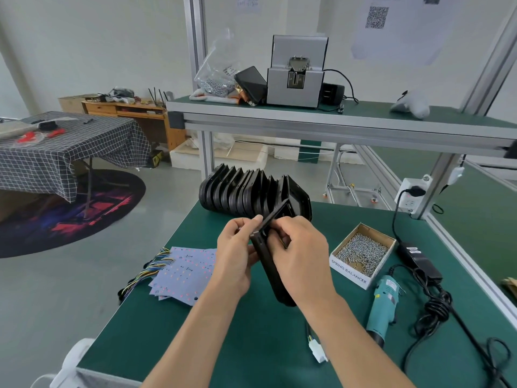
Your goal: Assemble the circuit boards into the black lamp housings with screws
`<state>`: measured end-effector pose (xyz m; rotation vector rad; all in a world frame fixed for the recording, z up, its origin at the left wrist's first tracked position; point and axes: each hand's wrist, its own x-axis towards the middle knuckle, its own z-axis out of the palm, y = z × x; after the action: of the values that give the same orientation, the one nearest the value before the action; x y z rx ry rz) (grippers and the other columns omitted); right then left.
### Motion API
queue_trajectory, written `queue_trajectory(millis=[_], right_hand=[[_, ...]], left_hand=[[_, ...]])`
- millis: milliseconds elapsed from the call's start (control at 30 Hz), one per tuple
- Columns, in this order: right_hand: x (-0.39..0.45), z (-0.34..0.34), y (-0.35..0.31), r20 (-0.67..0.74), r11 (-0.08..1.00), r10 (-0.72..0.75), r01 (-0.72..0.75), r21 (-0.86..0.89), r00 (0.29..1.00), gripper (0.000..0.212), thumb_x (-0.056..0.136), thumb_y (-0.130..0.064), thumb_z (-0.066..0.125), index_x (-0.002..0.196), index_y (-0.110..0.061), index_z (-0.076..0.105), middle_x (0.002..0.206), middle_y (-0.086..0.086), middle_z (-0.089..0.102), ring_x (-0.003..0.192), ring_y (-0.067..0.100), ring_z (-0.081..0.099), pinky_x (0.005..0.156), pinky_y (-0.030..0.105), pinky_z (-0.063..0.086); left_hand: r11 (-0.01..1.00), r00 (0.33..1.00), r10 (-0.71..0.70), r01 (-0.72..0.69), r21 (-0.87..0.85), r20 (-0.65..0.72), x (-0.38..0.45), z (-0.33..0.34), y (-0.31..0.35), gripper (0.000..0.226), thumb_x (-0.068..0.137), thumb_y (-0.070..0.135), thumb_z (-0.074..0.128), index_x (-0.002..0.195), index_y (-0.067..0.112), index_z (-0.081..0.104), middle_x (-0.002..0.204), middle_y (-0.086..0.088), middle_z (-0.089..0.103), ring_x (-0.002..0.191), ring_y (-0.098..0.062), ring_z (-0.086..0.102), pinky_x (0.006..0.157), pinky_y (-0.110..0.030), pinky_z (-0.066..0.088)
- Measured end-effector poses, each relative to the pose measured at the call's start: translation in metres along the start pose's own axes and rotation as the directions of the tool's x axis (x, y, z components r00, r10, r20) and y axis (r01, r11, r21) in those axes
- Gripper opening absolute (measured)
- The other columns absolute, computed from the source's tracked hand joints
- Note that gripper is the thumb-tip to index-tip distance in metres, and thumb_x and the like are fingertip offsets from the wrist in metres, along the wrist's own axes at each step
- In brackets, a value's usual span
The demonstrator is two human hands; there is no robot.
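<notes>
Both hands hold one black lamp housing [270, 264] up above the green counter [251, 331], in front of the row of spare housings. The left hand [237, 253] has its grip clamped on the housing's upper left edge, thumb on top. The right hand [300, 256] wraps the housing from the right, fingers curled in over its open face; what the fingertips are working at is hidden.

The housing looks like rigid moulded plastic, light enough for one hand, with smooth walls, so its rims are likely the safest purchase. The circuit boards [184, 271], left of the held housing, are thin and probably fragile; hold them by the edges, not by their coloured wires.

The row of spare housings [246, 193] behind the held housing numbers roughly ten. The boards are a fanned stack of several, the exact count unclear. To the right are one box of screws [363, 254] and one teal electric screwdriver [384, 301].
</notes>
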<state>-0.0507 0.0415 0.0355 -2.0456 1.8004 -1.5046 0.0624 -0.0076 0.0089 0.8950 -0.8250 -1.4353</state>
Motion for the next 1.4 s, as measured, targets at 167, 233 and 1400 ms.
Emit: queue_trajectory(millis=[167, 233, 1400], right_hand=[[-0.001, -0.002, 0.003, 0.043, 0.999, -0.019, 0.018, 0.027, 0.999, 0.014, 0.096, -0.017, 0.07, 0.082, -0.015, 0.07, 0.074, -0.005, 0.055, 0.067, 0.018, 0.052, 0.065, 0.039, 0.047], [0.0, -0.005, 0.004, 0.085, 0.999, -0.012, 0.008, 0.048, 0.996, 0.016, 0.097, -0.02, 0.069, 0.082, -0.015, 0.071, 0.074, -0.004, 0.057, 0.069, 0.017, 0.054, 0.066, 0.038, 0.048], [0.004, -0.008, 0.012, 0.2, 0.916, 0.149, -0.211, 0.341, 0.969, 0.018, 0.092, -0.011, 0.073, 0.094, -0.028, 0.079, 0.085, -0.017, 0.076, 0.084, 0.006, 0.072, 0.072, 0.016, 0.053]], left_hand=[[0.998, 0.999, 0.041, -0.041, 0.054, 0.014, -0.001, -0.001, 0.0, 0.017, 0.091, 0.024, 0.074, 0.081, 0.019, 0.062, 0.074, -0.002, 0.062, 0.062, -0.015, 0.06, 0.05, -0.025, 0.049], [0.998, 0.999, 0.033, -0.034, 0.045, 0.027, -0.003, -0.001, 0.002, 0.02, 0.084, 0.027, 0.077, 0.078, 0.018, 0.06, 0.072, -0.004, 0.061, 0.06, -0.016, 0.059, 0.049, -0.026, 0.049], [0.97, 0.984, 0.171, -0.159, 0.186, -0.05, -0.005, 0.016, 0.018, 0.005, 0.068, 0.016, 0.064, 0.07, 0.012, 0.061, 0.069, -0.01, 0.052, 0.065, -0.019, 0.049, 0.058, -0.031, 0.039]])
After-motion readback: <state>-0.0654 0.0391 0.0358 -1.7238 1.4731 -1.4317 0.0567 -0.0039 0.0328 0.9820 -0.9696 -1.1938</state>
